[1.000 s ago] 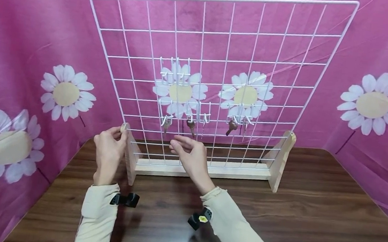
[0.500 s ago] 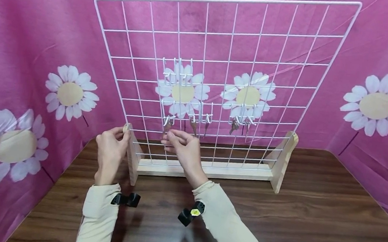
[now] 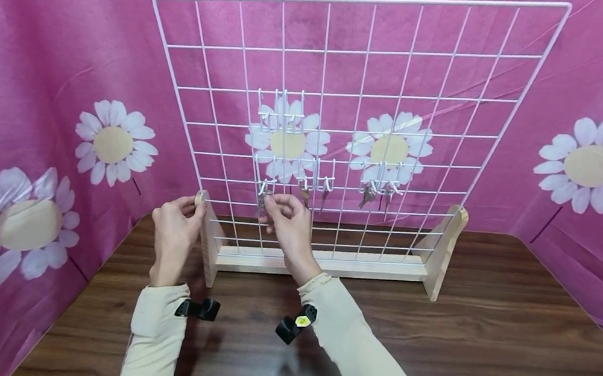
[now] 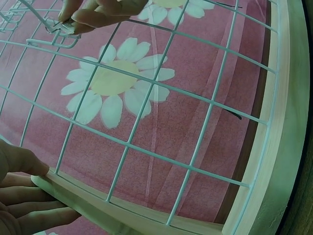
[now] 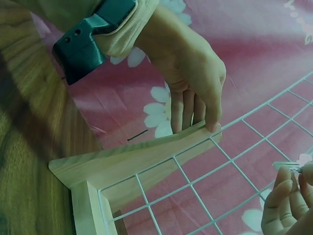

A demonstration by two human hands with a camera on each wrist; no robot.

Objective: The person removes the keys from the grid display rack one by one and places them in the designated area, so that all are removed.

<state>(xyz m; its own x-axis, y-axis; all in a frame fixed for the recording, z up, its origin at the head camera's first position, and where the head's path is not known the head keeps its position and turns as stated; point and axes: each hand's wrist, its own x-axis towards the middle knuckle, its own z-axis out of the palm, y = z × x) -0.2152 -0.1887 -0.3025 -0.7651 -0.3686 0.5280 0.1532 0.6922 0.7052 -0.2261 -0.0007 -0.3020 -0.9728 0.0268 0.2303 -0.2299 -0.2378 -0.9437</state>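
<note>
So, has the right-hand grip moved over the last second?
Yes. In the head view, against the wire rack, the right-hand grip has gone left and up, to the leftmost key.

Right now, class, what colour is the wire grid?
The wire grid is white, clearest in the head view.

Can't read any text here tbh. There's a yellow sticker [image 3: 302,320] on the right wrist camera [image 3: 288,331], but its mark's too tiny to make out.
</note>
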